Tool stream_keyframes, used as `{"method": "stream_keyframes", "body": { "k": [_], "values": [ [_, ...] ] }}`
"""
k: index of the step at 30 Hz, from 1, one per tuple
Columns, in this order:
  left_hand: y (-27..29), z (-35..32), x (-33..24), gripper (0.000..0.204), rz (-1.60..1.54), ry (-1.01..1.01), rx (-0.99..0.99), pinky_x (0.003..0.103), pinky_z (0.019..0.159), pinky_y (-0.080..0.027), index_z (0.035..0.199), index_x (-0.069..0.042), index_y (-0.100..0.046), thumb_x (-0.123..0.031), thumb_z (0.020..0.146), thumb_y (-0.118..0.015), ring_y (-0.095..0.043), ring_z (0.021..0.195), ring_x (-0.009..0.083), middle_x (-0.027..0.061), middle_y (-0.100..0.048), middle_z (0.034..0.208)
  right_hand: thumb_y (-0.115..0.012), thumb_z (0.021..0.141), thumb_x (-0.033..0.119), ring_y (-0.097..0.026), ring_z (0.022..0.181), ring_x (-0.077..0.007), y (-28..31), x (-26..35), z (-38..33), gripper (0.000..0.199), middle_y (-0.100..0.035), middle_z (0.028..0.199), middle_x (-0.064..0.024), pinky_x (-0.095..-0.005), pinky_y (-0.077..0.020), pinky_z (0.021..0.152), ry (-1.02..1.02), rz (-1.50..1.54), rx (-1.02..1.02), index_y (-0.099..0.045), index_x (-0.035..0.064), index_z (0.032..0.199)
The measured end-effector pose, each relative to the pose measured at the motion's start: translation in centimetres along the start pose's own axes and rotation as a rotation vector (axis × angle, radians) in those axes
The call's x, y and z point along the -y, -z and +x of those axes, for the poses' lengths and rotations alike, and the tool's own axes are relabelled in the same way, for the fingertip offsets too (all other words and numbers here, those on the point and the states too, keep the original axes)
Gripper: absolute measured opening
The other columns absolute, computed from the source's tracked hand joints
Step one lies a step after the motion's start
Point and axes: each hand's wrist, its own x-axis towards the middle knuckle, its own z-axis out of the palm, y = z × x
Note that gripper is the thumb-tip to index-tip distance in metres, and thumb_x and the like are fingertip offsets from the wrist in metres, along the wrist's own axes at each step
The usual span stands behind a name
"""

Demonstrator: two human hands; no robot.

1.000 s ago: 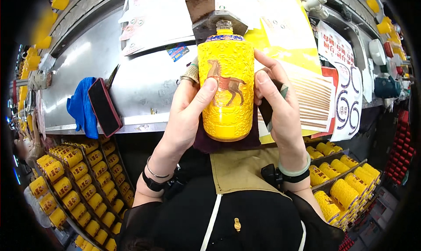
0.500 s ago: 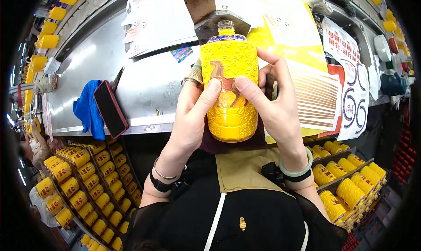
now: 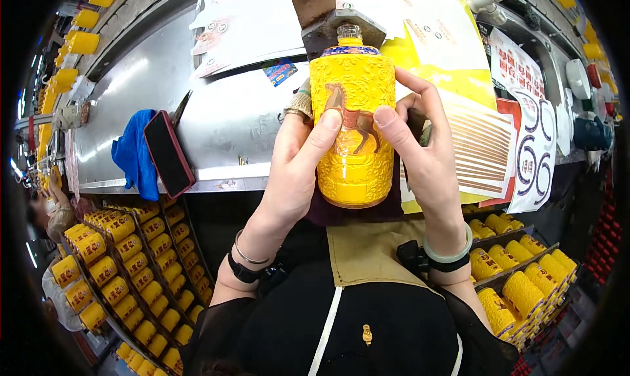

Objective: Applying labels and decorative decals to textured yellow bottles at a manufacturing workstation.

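Between both hands I hold a yellow embossed bottle (image 3: pixel 354 172) with a clear glass neck, a blue patterned shoulder band and a brown horse picture on its front. My left hand (image 3: pixel 298 159) grips its left side, thumb on the front beside the horse. My right hand (image 3: pixel 420 140) grips the right side, its thumb by the horse's back and the index finger along the edge. The bottle's neck points away from me, near a dark metal block (image 3: pixel 344 25). A knitted covering (image 3: pixel 300 104) shows on my left fingers, which are mostly hidden behind the bottle.
A phone (image 3: pixel 168 154) lies on a blue cloth (image 3: pixel 133 156) to the left on the metal table (image 3: pixel 111 120). Sheets of decals (image 3: pixel 482 149) lie at the right. Racks of yellow bottles (image 3: pixel 131 264) stand below left, and more bottles (image 3: pixel 525 291) sit below right.
The view has shifted slightly, so the bottle and hands appear a little further right. Both thumbs remain on the bottle's front; the grip looks the same.
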Motion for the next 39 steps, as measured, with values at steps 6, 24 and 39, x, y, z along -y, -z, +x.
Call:
{"method": "stream_keyframes", "body": {
  "k": [6,24,39],
  "values": [
    [-0.1,0.1,0.2,0.054,-0.010,-0.047,-0.016,0.037,0.114,-0.042,0.152,0.005,-0.034,-0.019,0.109,-0.055,-0.053,0.134,0.0204,0.0149,-0.051,0.146,-0.081,0.092,0.029,-0.043,0.078,-0.0050,0.1,0.2,-0.2,0.068,-0.046,0.086,0.0033,-0.0194,-0.0373,0.069,0.015,-0.050,0.009,-0.048,-0.0047,0.142],
    [-0.1,0.0,0.4,0.056,0.000,-0.032,-0.030,0.037,0.114,-0.042,0.153,0.005,-0.031,-0.022,0.110,-0.054,-0.052,0.134,0.0205,0.0154,-0.050,0.146,-0.083,0.090,0.024,-0.039,0.074,-0.0041,-0.9,0.5,-0.2,0.064,-0.043,0.085,0.0051,-0.0186,-0.0344,0.062,0.018,-0.085,-0.037,-0.050,-0.0046,0.137],
    [-0.1,-0.2,0.4,0.056,0.033,-0.031,-0.030,0.036,0.114,-0.042,0.154,0.004,-0.030,-0.023,0.110,-0.053,-0.051,0.134,0.0196,0.0148,-0.050,0.146,-0.088,0.084,0.030,-0.044,0.075,-0.0068,-1.2,0.1,-0.1,0.073,-0.046,0.089,0.0012,-0.0209,-0.0376,0.063,0.002,-0.104,-0.063,-0.048,-0.0044,0.135]
  ]
}}
